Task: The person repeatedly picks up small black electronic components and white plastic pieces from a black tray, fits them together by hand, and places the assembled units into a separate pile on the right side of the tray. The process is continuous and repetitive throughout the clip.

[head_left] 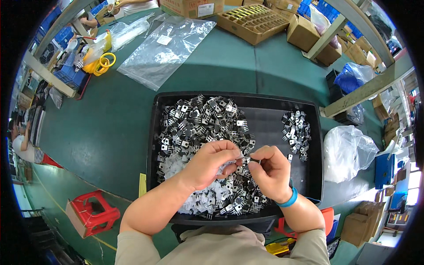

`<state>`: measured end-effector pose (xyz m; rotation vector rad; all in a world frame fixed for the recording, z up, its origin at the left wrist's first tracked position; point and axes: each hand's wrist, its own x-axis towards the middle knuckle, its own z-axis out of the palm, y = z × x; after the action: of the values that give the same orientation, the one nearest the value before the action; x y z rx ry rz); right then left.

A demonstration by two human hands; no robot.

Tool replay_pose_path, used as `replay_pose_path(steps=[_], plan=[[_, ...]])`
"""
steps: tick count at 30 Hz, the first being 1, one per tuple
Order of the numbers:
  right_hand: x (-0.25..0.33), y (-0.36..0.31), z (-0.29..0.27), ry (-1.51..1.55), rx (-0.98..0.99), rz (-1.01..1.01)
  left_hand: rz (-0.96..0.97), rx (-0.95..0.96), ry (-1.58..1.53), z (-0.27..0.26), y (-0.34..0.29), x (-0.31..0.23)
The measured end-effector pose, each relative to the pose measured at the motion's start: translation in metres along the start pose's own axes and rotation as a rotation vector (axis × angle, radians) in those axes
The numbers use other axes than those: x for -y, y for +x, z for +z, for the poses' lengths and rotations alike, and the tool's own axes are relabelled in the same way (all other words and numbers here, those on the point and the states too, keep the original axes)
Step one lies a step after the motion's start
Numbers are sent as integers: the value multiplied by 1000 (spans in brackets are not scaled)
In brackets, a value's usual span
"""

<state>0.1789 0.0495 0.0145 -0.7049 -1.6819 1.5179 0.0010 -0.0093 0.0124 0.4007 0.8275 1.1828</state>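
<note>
A black tray (282,102) lies in front of me on the green table. Its left half is heaped with three-legged black transistors (194,119), some showing a metal tab. Small translucent white plastic pieces (198,201) are piled at its near left. Over the heap, my left hand (212,163) is pinched on what looks like one white piece, mostly hidden by the fingertips. My right hand (271,172), with a blue wristband, pinches a transistor (246,160) close to the left fingertips. A smaller group of transistors (297,132) lies at the tray's right side.
A clear plastic bag (165,51) lies flat beyond the tray. Behind it stand a partitioned cardboard box (252,22) and other cartons. A crumpled clear bag (349,154) sits right of the tray. Yellow tape rolls (104,64) lie far left; a red stool (93,214) stands on the floor.
</note>
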Motion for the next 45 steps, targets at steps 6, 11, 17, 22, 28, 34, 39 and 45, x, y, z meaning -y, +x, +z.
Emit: replay_pose_path(steps=[6, 11, 17, 22, 28, 34, 39, 45], plan=[[2, 1, 0, -12, -3, -15, -1, -5, -1, 0, 1, 1], [-2, 0, -3, -55, -4, -5, -2, 4, 9, -1, 1, 3], [-4, 1, -2, -99, -44, -19, 3, -16, 45, 1, 0, 1], [-8, 1, -6, -113, 9, 2, 0, 3, 126, 0, 0, 2], [-7, 1, -7, -91, 53, 18, 19, 0, 221, -2, 1, 2], [-10, 1, -9, -158, 71, -51, 18, 16, 288, -2, 1, 1], [-3, 4, -13, -219, 125, -16, 56, -36, 272, 0, -1, 0], [1, 2, -15, -187, 198, 161, 16, -24, 372, -2, -1, 1]])
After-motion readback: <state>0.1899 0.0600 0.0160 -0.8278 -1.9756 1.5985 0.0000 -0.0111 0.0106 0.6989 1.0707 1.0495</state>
